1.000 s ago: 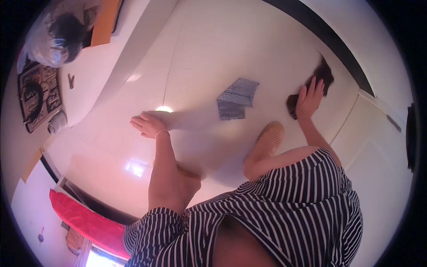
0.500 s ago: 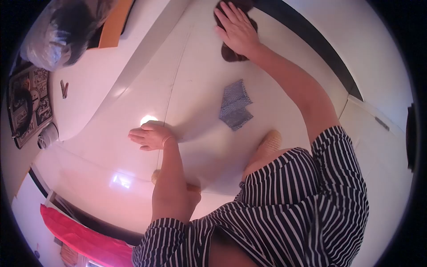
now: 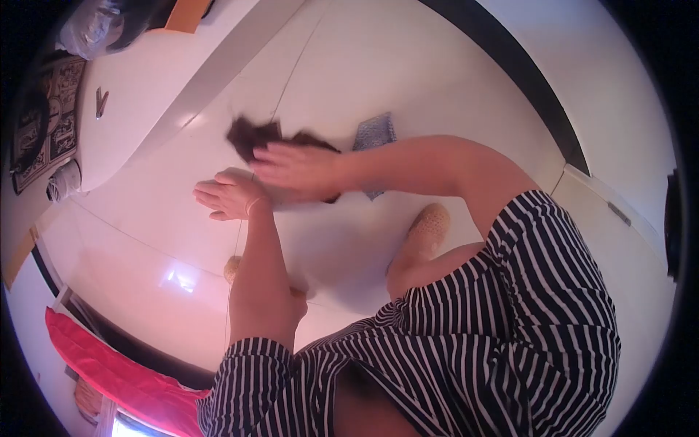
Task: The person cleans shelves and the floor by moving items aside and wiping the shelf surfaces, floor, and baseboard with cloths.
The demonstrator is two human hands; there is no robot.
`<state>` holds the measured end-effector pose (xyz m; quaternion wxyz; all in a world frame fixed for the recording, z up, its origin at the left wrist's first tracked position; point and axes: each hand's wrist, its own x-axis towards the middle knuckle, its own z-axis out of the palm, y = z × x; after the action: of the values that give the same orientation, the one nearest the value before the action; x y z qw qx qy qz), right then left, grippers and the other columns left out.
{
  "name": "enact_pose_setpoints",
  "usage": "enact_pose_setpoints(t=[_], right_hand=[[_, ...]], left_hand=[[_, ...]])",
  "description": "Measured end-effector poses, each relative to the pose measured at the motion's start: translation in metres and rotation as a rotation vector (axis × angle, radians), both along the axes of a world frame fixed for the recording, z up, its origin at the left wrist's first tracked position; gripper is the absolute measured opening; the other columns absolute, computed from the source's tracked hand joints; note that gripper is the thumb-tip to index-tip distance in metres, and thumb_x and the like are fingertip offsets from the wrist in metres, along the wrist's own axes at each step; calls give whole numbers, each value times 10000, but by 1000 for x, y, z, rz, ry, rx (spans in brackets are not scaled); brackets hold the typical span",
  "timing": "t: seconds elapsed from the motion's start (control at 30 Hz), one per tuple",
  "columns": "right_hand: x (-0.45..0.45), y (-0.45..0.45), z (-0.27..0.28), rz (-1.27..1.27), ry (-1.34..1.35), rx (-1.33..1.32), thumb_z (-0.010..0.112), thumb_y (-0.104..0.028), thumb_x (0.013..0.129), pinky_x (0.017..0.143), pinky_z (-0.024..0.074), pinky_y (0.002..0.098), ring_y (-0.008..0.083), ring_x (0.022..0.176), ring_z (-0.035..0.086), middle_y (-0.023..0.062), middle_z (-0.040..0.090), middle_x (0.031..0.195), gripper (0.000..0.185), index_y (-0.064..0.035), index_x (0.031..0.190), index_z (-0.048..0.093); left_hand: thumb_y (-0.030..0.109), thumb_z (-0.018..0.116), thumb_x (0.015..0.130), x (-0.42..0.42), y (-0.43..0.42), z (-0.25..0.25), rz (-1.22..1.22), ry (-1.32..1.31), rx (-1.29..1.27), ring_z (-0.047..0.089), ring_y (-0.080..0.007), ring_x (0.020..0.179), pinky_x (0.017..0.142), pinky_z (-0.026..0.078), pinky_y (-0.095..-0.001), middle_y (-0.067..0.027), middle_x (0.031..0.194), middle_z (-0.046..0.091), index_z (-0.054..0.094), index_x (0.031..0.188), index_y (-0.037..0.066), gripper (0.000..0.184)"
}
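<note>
A dark brown cloth lies bunched on the pale tiled floor. My right hand presses on the cloth with its palm down and fingers stretched out, slightly blurred. Just left of it, my left hand rests flat on the floor, fingers spread and nothing under it that shows. Behind my right forearm sits a grey-blue textured piece of cloth or wrap, partly hidden by the arm.
My slippered foot is on the floor at centre right. On the left, a white raised surface bears a clip-like item, a patterned bag and a grey roll. A red cloth lies lower left.
My right hand has swept the brown cloth from the right side, over the far part of the floor, to beside my left hand. My left hand has stayed flat, shifting slightly.
</note>
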<state>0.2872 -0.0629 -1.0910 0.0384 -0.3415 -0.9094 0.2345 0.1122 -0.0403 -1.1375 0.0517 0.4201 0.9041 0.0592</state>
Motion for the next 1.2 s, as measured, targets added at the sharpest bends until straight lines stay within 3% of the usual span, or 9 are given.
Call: enact_pose_setpoints(t=[0.2,0.27,0.4,0.5,0.67,0.8,0.9,1.0,1.2], right_hand=[[27,-62,31,301,178,-589,618,-240,905,1157,317,432,342,1395,368,129,447,1471,502,-3,1333,510],[55,-62,48,-84,339,-714,640,-124,858,1101,393,426,352,1329,451,137,516,1405,463,-11,1296,544],[98,-81,50,-235,277,-229,592,-71,845,1064,421,445,361,1274,495,151,534,1368,428,-12,1267,559],[90,-87,39,-83,297,-42,550,-119,891,1088,386,458,352,1311,458,161,507,1399,414,-16,1293,548],[44,-74,0,344,58,-89,525,-282,966,1200,221,464,257,1485,234,76,381,1551,529,-71,1446,449],[39,24,8,-80,300,-319,555,-194,887,895,496,409,316,1032,584,115,609,1098,218,-74,1063,605],[83,94,37,-339,-25,-77,592,-59,809,1053,417,389,318,1182,533,131,593,1261,386,-72,1194,623],[117,123,27,-474,-43,626,625,-88,765,1024,435,396,268,1188,534,73,583,1273,385,-33,1143,666],[11,129,29,-207,50,409,647,-155,781,982,446,395,244,1120,549,13,589,1230,385,-73,1157,648]], left_hand=[[375,208,1006,3,5,6,-7,-11,26,266,-226,1466,1138,185,-482,-118,1576,319,305,1503,9,625],[361,211,1009,2,4,11,-11,-18,-27,267,-226,1466,1141,183,-486,-125,1573,323,304,1502,4,616],[335,260,990,-2,3,1,-3,118,42,349,-210,1404,1011,315,-463,-99,1495,412,445,1355,37,506],[348,228,1013,-1,3,9,-10,-47,-23,203,-242,1493,1177,129,-505,-123,1604,259,268,1518,11,608],[360,248,1014,-27,-16,13,-138,-144,-14,194,-264,1496,1200,106,-493,-118,1597,275,286,1527,60,595],[340,280,1016,-63,-32,-6,-497,-65,24,205,-275,1492,1205,115,-477,-111,1591,290,320,1522,82,569],[348,272,1016,-42,-36,9,-469,-72,69,197,-264,1495,1205,116,-473,-96,1600,274,304,1533,97,575],[366,260,1017,-29,-35,20,-449,-84,109,193,-250,1497,1205,110,-466,-80,1606,264,305,1535,111,579],[330,319,1011,-15,-41,35,-463,-90,185,227,-258,1485,1203,119,-466,-78,1590,299,337,1518,112,552]])
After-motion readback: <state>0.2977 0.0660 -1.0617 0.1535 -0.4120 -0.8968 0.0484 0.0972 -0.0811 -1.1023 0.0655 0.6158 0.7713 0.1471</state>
